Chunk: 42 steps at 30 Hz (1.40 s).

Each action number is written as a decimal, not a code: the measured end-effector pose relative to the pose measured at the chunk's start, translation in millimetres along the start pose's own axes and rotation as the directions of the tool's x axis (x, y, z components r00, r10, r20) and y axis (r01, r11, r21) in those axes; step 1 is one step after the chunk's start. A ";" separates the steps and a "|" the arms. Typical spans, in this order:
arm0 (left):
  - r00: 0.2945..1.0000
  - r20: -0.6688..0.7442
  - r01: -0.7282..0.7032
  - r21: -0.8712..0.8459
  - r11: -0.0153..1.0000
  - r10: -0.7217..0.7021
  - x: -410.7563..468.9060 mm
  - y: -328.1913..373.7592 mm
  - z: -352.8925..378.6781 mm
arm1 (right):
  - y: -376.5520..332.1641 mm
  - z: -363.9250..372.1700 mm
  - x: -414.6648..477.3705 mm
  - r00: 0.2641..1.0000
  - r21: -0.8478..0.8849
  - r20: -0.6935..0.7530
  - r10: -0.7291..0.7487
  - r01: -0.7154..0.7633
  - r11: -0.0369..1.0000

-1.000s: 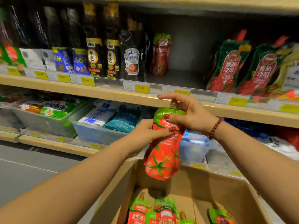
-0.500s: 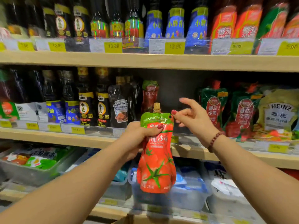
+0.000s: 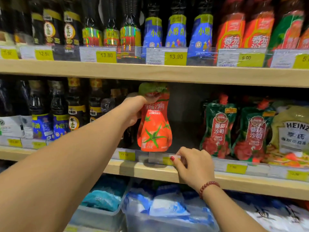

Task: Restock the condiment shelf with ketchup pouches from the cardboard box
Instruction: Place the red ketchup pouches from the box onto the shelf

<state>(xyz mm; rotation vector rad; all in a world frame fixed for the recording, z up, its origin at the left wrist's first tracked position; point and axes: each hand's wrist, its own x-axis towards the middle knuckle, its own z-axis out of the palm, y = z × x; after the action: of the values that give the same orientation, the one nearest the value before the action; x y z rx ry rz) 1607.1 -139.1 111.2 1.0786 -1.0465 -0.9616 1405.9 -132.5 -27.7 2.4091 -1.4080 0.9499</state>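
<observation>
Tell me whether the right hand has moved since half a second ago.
Yes. The right hand has dropped from beside the ketchup pouch top to the shelf edge, its fingers at the price tag strip.

I see 1 open gap on the middle shelf [image 3: 147, 171], between the dark sauce bottles [image 3: 75, 108] on the left and the green-topped pouches [image 3: 219, 128] on the right. My left hand [image 3: 133, 111] and its ketchup pouch [image 3: 154, 121] fill the gap's left part. The upper shelf board [image 3: 150, 72] caps it closely. My right hand [image 3: 194, 164] rests on the front price rail [image 3: 234, 166].
</observation>
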 end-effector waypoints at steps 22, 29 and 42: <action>0.999 -0.005 0.054 0.193 0.980 -0.054 24.6 -57.3 -9.2 | 0.9 7.6 -2.6 0.998 -0.014 -0.068 -0.005 0.005 1.000; 0.992 0.114 0.005 0.388 0.922 -0.054 -1.1 -59.7 -24.6 | -2.6 2.0 -1.2 0.999 0.013 0.002 0.037 -0.037 0.999; 0.968 0.147 -0.198 0.946 0.256 0.203 -48.4 -109.0 -53.8 | -40.5 0.7 85.2 0.864 0.299 0.372 0.340 -0.458 0.837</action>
<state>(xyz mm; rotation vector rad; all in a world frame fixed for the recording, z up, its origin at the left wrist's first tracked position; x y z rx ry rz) 1637.4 -104.0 -11.2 1.8604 -1.8052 0.0547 1469.2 -172.0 30.1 2.6782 -2.0872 1.0545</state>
